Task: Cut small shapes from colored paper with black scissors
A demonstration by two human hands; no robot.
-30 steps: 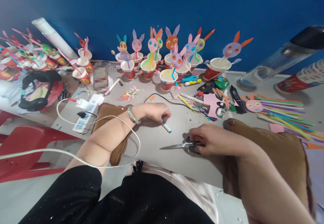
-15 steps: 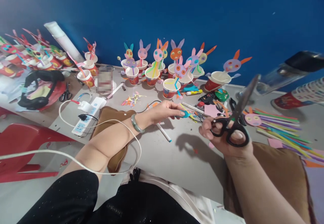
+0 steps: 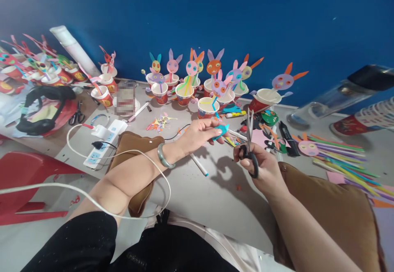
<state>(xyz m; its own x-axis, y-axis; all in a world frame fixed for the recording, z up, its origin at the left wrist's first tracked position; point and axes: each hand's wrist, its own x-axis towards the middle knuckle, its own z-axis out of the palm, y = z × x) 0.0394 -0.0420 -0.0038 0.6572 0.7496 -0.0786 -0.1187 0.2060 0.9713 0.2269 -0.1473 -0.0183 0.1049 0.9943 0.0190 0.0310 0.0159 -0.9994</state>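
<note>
Pinching a teal paper scrap [image 3: 221, 131], left hand [image 3: 200, 134] closed on it; at its 3 o'clock, right hand [image 3: 257, 167] grips scissors [image 3: 250, 142], blades upright, slightly parted.

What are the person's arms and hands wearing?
Both forearms are bare, with no gloves or rings that I can make out. The left hand has a smooth, rounded grey-green bangle around the wrist. A black sleeve with tiny pale specks covers the left upper arm. The right hand and its wrist are bare; no sleeve shows on that arm.
</note>
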